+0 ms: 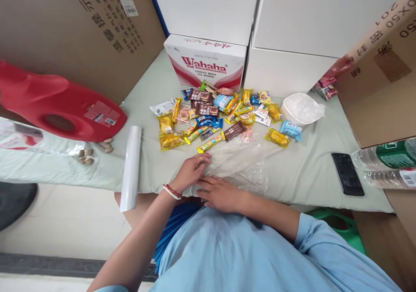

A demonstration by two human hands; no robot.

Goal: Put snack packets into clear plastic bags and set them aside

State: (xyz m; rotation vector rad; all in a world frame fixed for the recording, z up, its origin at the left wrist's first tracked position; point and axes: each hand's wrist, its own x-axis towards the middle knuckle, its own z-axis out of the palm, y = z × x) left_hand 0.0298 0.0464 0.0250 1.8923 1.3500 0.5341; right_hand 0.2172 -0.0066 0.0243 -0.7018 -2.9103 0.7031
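Note:
A clear plastic bag [242, 164] lies flat on the pale green table cover [305, 170] near its front edge. My left hand [192, 170] pinches the bag's left edge, fingers bent on the film. My right hand [221, 193] rests palm down on the bag's near edge, right beside the left hand. Just beyond the bag lies a spread pile of wrapped snacks [214, 114]: yellow packets, brown cocoa bars, blue packs. A red and white bead bracelet circles my left wrist.
A white roll of film [130, 166] overhangs the front edge at left. A red jug [61, 105] and some nuts [92, 151] lie left. A white bowl [300, 108], black phone [347, 173] and water bottles [388, 164] sit right. Cardboard and white boxes, one Wahaha carton [206, 62], wall the back.

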